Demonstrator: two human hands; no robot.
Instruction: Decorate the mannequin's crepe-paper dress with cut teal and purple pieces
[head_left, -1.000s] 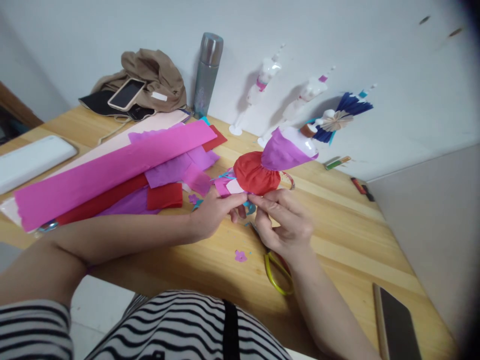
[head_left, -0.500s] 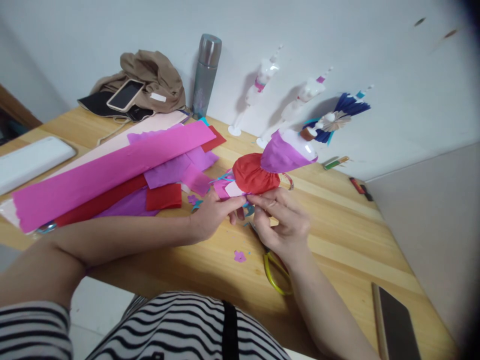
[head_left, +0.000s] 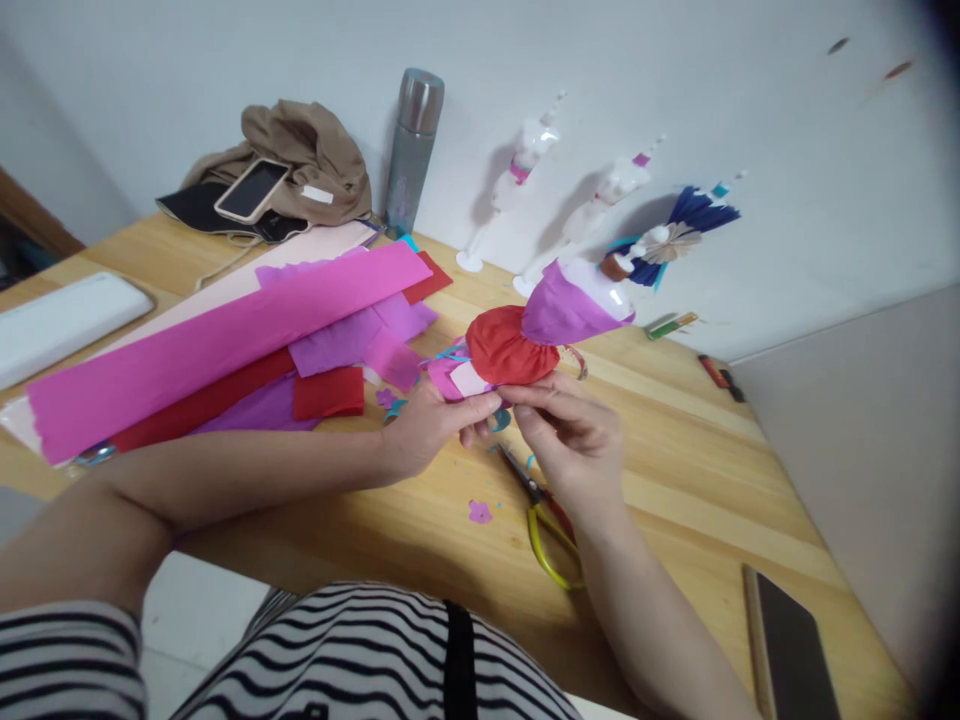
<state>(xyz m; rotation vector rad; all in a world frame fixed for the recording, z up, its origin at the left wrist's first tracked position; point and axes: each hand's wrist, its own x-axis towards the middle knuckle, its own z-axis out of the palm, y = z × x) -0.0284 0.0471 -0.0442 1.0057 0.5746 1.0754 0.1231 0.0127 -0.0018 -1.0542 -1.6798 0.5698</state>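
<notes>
Gripping paper-dressed figure (head_left: 513, 346): left hand (head_left: 424, 432). Right hand (head_left: 581, 445) shifted, baring more of scissors (head_left: 535, 494); grip unclear.

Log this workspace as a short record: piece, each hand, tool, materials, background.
Piece: paper-dressed figure, red and purple with a pink end
Left hand: holding the pink end
Right hand: fingertips at the figure's near edge; pinch unclear
Tool: yellow-handled scissors on the table, partly behind the right forearm
Materials: long pink paper over red and purple sheets; purple flower cutout left of the scissors
Background: flask near the wall
</notes>
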